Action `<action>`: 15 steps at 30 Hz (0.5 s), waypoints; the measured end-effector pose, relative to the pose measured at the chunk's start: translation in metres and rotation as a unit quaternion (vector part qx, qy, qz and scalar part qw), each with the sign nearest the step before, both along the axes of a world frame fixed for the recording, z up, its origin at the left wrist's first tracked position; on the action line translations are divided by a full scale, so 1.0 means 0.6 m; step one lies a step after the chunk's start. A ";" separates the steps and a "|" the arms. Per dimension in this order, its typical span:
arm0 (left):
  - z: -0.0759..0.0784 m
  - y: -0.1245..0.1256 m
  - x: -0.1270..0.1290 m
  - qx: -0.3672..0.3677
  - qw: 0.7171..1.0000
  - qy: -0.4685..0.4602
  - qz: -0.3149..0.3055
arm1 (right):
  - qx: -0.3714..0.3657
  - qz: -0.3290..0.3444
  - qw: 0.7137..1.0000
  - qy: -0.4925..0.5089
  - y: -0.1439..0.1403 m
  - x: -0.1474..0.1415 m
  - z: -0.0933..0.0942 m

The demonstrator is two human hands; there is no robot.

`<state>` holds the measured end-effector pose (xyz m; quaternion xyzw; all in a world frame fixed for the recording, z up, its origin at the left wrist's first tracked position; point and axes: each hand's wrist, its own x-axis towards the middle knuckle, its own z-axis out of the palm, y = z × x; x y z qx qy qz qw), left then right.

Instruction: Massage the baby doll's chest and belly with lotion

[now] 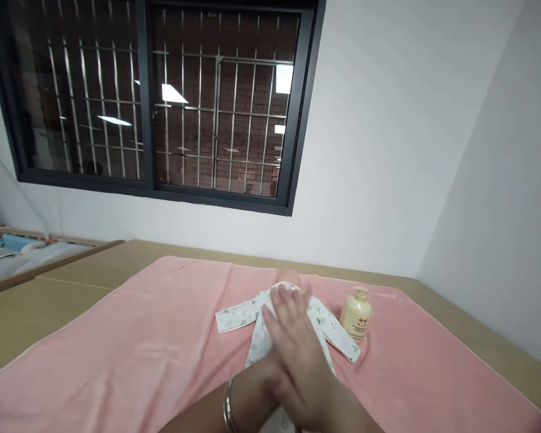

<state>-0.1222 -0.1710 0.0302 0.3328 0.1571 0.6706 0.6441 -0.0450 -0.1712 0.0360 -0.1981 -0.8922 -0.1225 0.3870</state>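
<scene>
Bed [72,282]: tan surface, runs to wall corner at far right.
Pink towel [130,349]: spread flat, covers most of bed, far edge near wall.
Baby doll [288,278]: white printed garment, lies mid-towel toward far edge, sleeves out sideways, head at far end.
Left hand [293,328]: flat, fingers spread, pressed on doll's chest; bracelet at wrist.
Right hand [311,391]: overlaps left hand's wrist; grip cannot be told.
Cream bottle [356,314]: upright on towel, just beside doll's sleeve, toward right edge.
</scene>
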 end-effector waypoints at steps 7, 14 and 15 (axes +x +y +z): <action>0.038 0.000 -0.002 0.008 0.983 -0.002 -0.183 | -0.017 -0.081 0.991 0.102 0.073 0.040 0.008; 0.074 0.051 -0.078 0.029 0.999 0.008 -0.041 | -0.006 -0.004 0.999 0.038 0.002 -0.057 -0.050; 0.067 0.053 -0.070 0.029 0.998 0.020 -0.044 | 0.010 0.005 0.999 0.032 -0.008 -0.056 -0.046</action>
